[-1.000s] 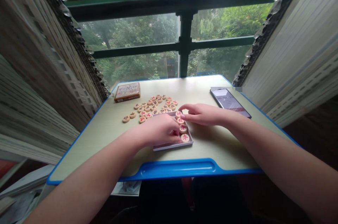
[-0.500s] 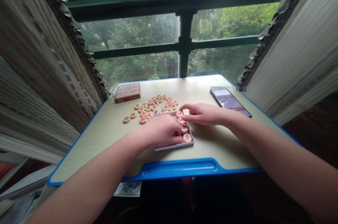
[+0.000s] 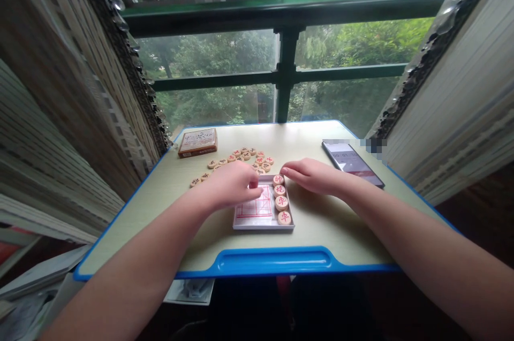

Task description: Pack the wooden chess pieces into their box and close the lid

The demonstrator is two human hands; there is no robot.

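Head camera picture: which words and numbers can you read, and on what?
"帥": top red-marked round wooden piece in the shallow white box.
"炮", probably: second piece.
"車": third piece and fourth piece.
"00 01": black-edged rectangular phone; rest blurred.
Too blurred to read: flat brown box, scattered round wooden pieces.

Our table (image 3: 321, 226) is pale cream, rimmed in blue. Near its far left corner we see a brown box (image 3: 198, 143) with dark writing. Our white tray (image 3: 263, 227) shows a red grid (image 3: 257, 207); along its right edge, tan discs (image 3: 281, 202) bear red characters. Past its far edge, loose discs (image 3: 246, 155) show red or black.
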